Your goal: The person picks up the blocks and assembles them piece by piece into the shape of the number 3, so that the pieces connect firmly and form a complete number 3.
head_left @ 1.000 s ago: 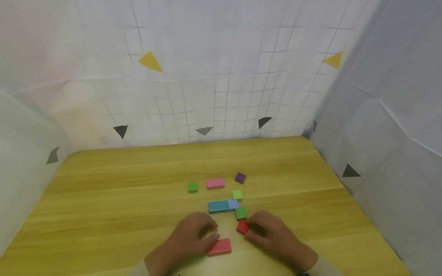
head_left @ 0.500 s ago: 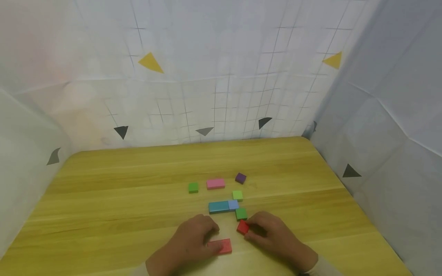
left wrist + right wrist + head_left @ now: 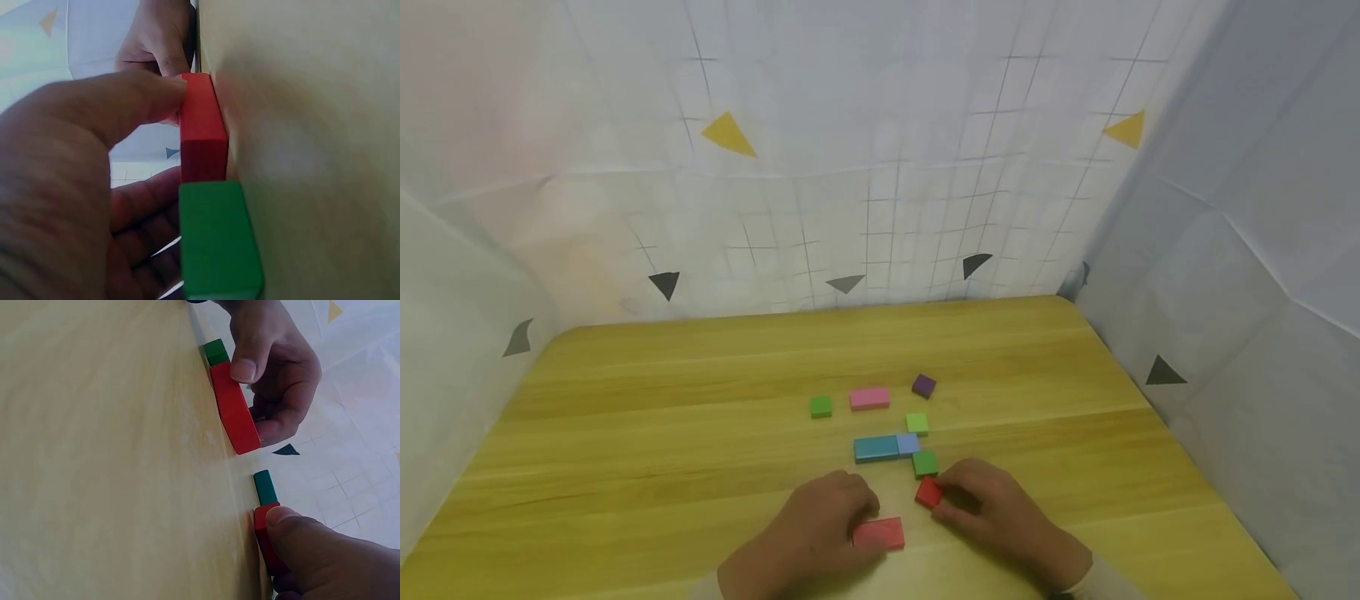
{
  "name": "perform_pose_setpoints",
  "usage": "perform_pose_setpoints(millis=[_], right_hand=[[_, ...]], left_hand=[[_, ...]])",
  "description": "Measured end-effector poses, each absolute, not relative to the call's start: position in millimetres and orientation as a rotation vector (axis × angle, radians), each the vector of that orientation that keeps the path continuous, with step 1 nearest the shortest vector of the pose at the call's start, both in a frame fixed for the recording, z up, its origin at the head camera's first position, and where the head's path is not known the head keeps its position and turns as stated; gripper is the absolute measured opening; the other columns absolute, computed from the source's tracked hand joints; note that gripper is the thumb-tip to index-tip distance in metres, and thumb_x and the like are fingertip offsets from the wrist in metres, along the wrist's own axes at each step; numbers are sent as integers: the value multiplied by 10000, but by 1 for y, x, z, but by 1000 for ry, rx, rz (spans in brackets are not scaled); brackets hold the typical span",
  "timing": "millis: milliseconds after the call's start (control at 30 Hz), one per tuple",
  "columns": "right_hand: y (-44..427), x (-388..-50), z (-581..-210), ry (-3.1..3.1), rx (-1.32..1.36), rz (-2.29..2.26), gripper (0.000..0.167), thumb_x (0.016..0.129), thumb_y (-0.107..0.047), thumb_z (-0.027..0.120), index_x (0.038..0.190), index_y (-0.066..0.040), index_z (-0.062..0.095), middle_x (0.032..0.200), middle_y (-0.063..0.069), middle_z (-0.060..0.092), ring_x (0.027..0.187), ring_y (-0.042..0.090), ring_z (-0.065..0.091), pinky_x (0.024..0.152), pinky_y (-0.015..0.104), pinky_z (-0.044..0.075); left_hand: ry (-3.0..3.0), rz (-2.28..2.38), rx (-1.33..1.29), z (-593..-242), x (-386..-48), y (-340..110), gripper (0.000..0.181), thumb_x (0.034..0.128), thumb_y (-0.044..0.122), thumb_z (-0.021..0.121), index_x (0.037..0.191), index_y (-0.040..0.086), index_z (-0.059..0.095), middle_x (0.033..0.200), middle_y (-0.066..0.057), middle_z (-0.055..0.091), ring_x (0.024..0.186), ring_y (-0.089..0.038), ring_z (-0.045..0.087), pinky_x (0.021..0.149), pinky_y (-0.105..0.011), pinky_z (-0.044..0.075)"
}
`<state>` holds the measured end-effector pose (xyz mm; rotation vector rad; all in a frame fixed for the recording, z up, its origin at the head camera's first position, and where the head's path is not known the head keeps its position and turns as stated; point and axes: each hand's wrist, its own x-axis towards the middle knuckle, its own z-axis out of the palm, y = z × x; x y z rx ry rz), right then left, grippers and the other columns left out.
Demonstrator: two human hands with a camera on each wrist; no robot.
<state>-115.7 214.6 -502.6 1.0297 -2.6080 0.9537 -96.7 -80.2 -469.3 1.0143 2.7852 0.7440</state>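
From the head, the left hand has its thumb on the near side of the long red block and its fingers at the far side, so its grip looks like a pinch. The block lies on the table, close to the person. The right hand pinches the small red block, which sits crooked just beside the dark green block.

From the left wrist, a green end block looks to touch the long red block's end. I think it's best to hold low and slide gently, so the two stay together.

From the right wrist, the right thumb is on the small red block; its other fingers are mostly hidden. A light pinch and tiny turns should work well; a hard push could bump its neighbor.
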Motion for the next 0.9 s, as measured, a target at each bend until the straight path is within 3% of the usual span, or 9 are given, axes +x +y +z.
perform_pose_setpoints(millis=[267, 533, 900], right_hand=[[216, -116, -502, -2602, 1036, 968, 273, 884, -356, 756, 1127, -249, 692, 1063, -182, 643, 936, -7, 594, 806, 250, 555], [215, -115, -502, -2604, 1039, 967, 273, 884, -352, 756, 1128, -247, 692, 1069, -178, 645, 942, -5, 595, 812, 255, 555], [216, -116, -504, -2607, 1040, 965, 279, 890, -367, 747, 1133, -241, 694, 1070, -179, 642, 951, -2, 595, 818, 260, 554]], left_hand=[[2726, 643, 973, -461, -95, -77, 222, 806, 425, 751, 956, 290, 660, 818, 192, 517, 731, -16, 461, 631, -181, 416], [2724, 584, 969, -456, -94, -77, 172, 806, 325, 756, 953, 282, 678, 816, 191, 527, 737, -22, 460, 679, -204, 455], [2706, 596, 910, -455, -93, -74, 126, 845, 356, 750, 925, 288, 681, 785, 188, 511, 721, -23, 463, 645, -193, 437]])
